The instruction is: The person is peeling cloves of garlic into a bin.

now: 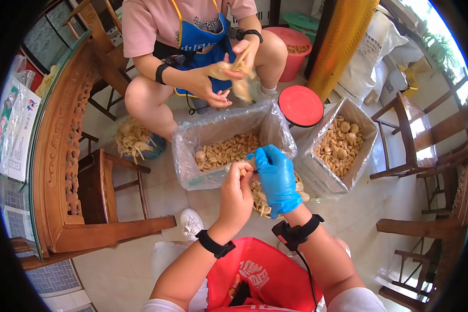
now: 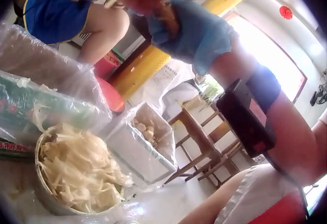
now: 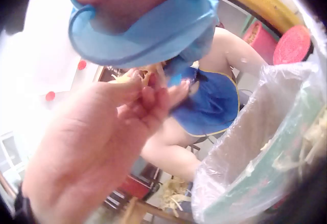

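My bare left hand (image 1: 236, 193) and my blue-gloved right hand (image 1: 276, 179) meet above the front edge of a plastic-lined box (image 1: 203, 180). Curled left fingers grip a small tan piece of garlic (image 1: 248, 167), mostly covered by the hands. The gloved fingers pinch at its other side, and in the right wrist view pale skin (image 3: 124, 78) shows by the left fingertips. Loose garlic cloves (image 1: 229, 150) lie in the box. Under my hands stands a bucket (image 2: 40, 175) heaped with papery peelings (image 2: 79, 168).
Opposite sits a person in a blue apron (image 1: 205, 39), whose hands (image 1: 226, 75) work on a blurred pale piece. A second lined box (image 1: 317, 169) of garlic stands right, near a red round lid (image 1: 300, 105). Wooden chairs (image 1: 96, 192) flank both sides; another peelings bucket (image 1: 153, 151) stands left.
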{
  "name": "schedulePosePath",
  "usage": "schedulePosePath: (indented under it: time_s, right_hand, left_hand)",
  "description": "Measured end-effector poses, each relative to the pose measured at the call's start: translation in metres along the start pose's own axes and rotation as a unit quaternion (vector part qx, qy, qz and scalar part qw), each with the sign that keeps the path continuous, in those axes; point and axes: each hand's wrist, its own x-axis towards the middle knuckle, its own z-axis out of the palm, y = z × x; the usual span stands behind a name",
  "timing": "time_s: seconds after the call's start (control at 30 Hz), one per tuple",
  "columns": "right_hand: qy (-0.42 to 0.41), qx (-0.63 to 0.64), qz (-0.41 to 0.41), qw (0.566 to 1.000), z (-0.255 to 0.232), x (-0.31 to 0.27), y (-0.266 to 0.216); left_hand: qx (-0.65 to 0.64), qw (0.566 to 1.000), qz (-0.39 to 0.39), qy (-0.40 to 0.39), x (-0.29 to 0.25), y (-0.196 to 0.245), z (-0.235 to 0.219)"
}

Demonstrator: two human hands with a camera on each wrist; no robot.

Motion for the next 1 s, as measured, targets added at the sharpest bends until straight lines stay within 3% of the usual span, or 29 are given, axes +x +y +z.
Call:
schedulePosePath:
  time_s: [0.1, 0.13, 0.2, 0.27, 0.33, 0.4, 0.43, 0.47, 0.5, 0.53, 0.6, 0.63, 0.73, 0.8, 0.87, 0.9, 0.93, 1.0]
  right_hand:
    - [-0.013, 0.107, 0.116, 0.987, -0.006, 0.003, -0.009]
    - [-0.013, 0.106, 0.116, 0.987, -0.008, 0.004, -0.012]
    - [-0.028, 0.183, 0.252, 0.950, -0.013, 0.007, -0.015]
    - [-0.024, 0.196, 0.276, 0.941, -0.019, 0.015, -0.006]
    - [-0.038, 0.277, 0.355, 0.892, -0.034, 0.028, 0.012]
    - [0.009, 0.242, 0.331, 0.912, -0.042, 0.030, 0.014]
    - [-0.001, 0.035, 0.283, 0.958, -0.047, 0.033, 0.027]
    - [-0.010, -0.174, 0.222, 0.959, -0.048, 0.034, 0.029]
    - [-0.024, -0.303, 0.198, 0.932, -0.050, 0.029, 0.027]
    - [-0.024, -0.303, 0.198, 0.932, -0.048, 0.029, 0.029]
    - [-0.046, -0.074, 0.265, 0.960, -0.038, 0.030, 0.027]
    - [-0.041, 0.033, 0.258, 0.965, -0.032, 0.030, 0.024]
    - [-0.042, 0.055, 0.199, 0.978, -0.024, 0.023, 0.000]
    - [-0.069, 0.016, 0.166, 0.984, -0.022, 0.018, -0.011]
    - [-0.208, -0.019, 0.044, 0.977, -0.021, 0.010, -0.018]
    - [-0.222, -0.078, -0.008, 0.972, -0.019, 0.007, -0.018]
    - [-0.222, -0.078, -0.007, 0.972, -0.018, 0.005, -0.016]
    - [-0.222, -0.242, -0.106, 0.938, -0.016, 0.002, -0.011]
  left_hand:
    - [-0.092, 0.994, -0.057, -0.012, 0.004, -0.003, 0.001]
    - [-0.092, 0.994, -0.057, -0.012, 0.005, -0.005, 0.002]
    - [-0.137, 0.987, -0.082, -0.015, 0.005, -0.009, 0.004]
    - [-0.143, 0.985, -0.094, -0.017, 0.004, -0.013, 0.004]
    - [-0.147, 0.983, -0.105, -0.018, 0.005, -0.018, 0.003]
    - [-0.169, 0.977, -0.127, 0.008, 0.006, -0.025, 0.000]
    - [-0.172, 0.977, -0.123, 0.004, 0.006, -0.032, -0.001]
    - [-0.172, 0.977, -0.122, 0.004, 0.006, -0.034, -0.003]
    - [-0.204, 0.966, -0.161, -0.004, 0.006, -0.035, -0.004]
    - [-0.234, 0.951, -0.200, -0.013, 0.006, -0.035, -0.005]
    - [-0.218, 0.954, -0.203, -0.020, 0.006, -0.034, -0.004]
    - [-0.202, 0.957, -0.207, -0.025, 0.006, -0.035, -0.004]
    - [-0.156, 0.972, -0.174, -0.020, 0.005, -0.045, -0.003]
    - [-0.140, 0.975, -0.168, -0.026, 0.006, -0.051, -0.003]
    - [-0.125, 0.978, -0.162, -0.036, 0.006, -0.048, -0.004]
    - [0.001, 0.994, -0.100, -0.046, 0.005, -0.038, -0.007]
    - [0.128, 0.990, -0.036, -0.055, 0.003, -0.029, -0.010]
    - [0.077, 0.993, -0.065, -0.061, 0.000, -0.022, -0.007]
